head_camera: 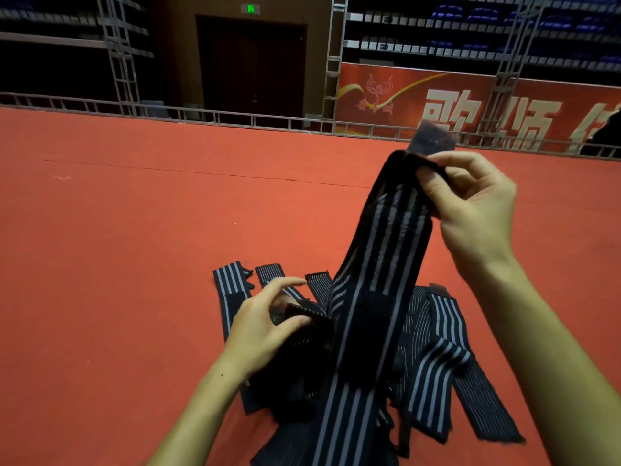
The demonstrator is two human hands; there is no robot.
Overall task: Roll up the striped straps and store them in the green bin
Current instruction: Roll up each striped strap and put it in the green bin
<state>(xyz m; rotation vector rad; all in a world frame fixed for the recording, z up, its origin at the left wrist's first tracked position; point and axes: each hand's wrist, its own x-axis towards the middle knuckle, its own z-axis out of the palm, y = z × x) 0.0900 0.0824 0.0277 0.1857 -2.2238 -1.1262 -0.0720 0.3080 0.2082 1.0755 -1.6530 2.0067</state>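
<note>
A long black strap with grey stripes point(379, 274) runs from the bottom of the view up to the right. My right hand point(470, 203) pinches its top end, where a dark fuzzy tab sticks up. A black patch lies across the strap's middle. My left hand point(265, 321) holds a dark folded piece of strap point(309, 334) between thumb and fingers, low and to the left. Under both hands a heap of several striped straps point(433, 364) lies spread on the red floor. No green bin is in view.
Red carpet floor point(134, 230) stretches out ahead and to the left. A low metal rail point(201, 114) bounds its far edge. Beyond stand metal truss posts, a dark door and a red banner point(453, 102) with pale lettering.
</note>
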